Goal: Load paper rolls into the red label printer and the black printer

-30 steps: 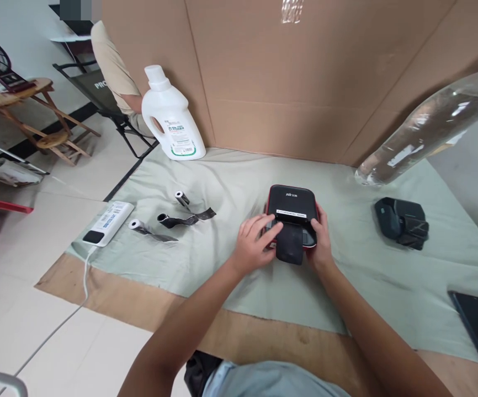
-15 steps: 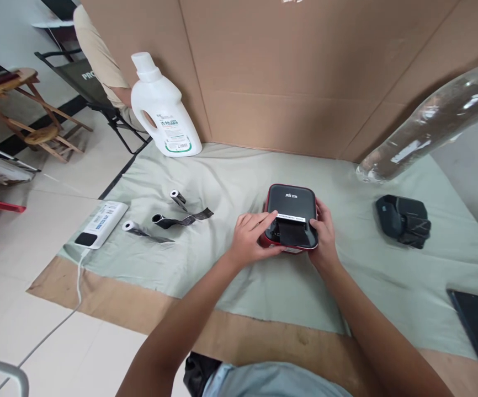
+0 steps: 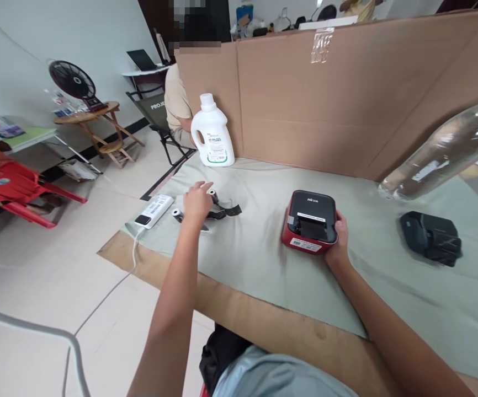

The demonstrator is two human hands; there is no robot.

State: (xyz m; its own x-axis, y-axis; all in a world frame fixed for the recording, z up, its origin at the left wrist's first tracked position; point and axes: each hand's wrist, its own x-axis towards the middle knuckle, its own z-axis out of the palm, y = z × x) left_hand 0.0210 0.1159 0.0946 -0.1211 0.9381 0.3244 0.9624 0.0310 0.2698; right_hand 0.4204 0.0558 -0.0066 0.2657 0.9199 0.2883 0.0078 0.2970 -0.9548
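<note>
Watching from left to right, I saw a white power bank point(image 3: 154, 211) lying on the pale green cloth point(image 3: 255, 248), a cable point(image 3: 134, 253) running from its near end; just beside it lay a small white-cored roll point(image 3: 176, 214), its dark tail partly hidden by the person's arm; over that spot hung the left hand point(image 3: 198, 203), fingers bent forward, and I couldn't tell whether it touched or gripped anything underneath; a white detergent bottle point(image 3: 213, 135) stood behind, upright against the cardboard point(image 3: 288, 94); close to the fingertips sat a second roll point(image 3: 213, 194), with a curled black strip point(image 3: 233, 210) lying beside it; so these pieces were loose on the cloth, outside the machine.

Well apart from them, near the middle of the table, was the red-and-black label printer point(image 3: 310, 220); its lid point(image 3: 314, 204) looked closed, and I judged that part done, though what was inside it, loaded or not, couldn't be seen; the right hand point(image 3: 340, 237) was wrapped around the printer's right side, steadying it; the hands were well apart; sorting the loose rolls looked to be the unfinished part; farther right lay a black device point(image 3: 430, 237), untouched.
</note>
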